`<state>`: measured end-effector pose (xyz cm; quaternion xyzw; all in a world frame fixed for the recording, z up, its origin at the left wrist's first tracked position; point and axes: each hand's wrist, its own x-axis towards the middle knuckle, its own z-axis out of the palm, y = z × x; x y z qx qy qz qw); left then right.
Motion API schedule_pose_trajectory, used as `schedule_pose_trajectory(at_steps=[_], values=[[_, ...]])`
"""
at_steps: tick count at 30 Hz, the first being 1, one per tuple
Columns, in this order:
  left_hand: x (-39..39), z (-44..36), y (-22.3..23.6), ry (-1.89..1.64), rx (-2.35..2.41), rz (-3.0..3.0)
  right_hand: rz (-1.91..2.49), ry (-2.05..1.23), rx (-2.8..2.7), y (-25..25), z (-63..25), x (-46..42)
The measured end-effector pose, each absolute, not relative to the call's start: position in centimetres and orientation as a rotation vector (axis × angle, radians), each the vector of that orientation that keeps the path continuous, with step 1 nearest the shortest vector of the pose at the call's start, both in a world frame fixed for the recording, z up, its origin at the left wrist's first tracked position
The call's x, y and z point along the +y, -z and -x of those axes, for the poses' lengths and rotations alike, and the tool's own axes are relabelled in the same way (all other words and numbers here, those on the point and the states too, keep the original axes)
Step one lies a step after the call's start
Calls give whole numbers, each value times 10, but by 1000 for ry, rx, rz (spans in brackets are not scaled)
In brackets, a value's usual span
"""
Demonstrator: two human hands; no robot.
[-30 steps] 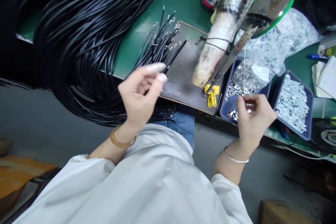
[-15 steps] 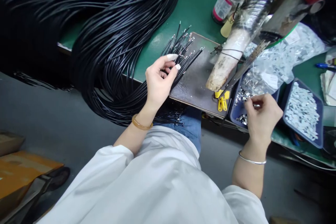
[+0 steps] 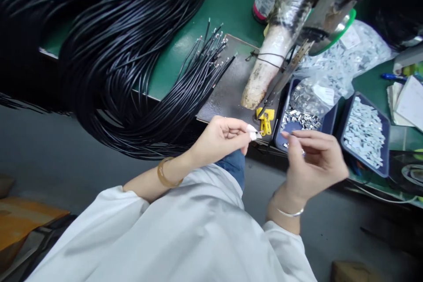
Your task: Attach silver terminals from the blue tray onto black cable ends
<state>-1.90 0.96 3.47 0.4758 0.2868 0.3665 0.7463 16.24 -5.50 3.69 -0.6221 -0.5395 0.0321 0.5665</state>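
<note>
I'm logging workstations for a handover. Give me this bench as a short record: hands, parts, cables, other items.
Left hand: curled, near the yellow clip; whether it holds something is too small to tell
Right hand: bent over the near end of a blue tray; its grip is unclear
Metal pieces: in that tray, with a clear bag beside them
Pale pieces: heaped in a second tray
Black cables: looped at left, ends by the dark board

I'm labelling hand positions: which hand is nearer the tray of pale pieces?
Right. The right hand is just left of that tray; the left hand is farther left, near the yellow item.
</note>
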Motion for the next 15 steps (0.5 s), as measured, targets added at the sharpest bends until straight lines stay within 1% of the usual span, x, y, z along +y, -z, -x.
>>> schedule_pose_trajectory(at_steps=[2,6,10,15], values=[[8,5,-17,-849,673,-985,1459,-118,-1345,-29,-149,-55],[2,-6,4,-977,729,-970,1435,-420,-1307,-11,-142,-52],[-4,-6,10,-1063,762,-1075,1413,-555,-1280,-6,-143,-50],[0,-1,9,-1073,783,-1412,1407,-635,-1234,-5,-148,-50]])
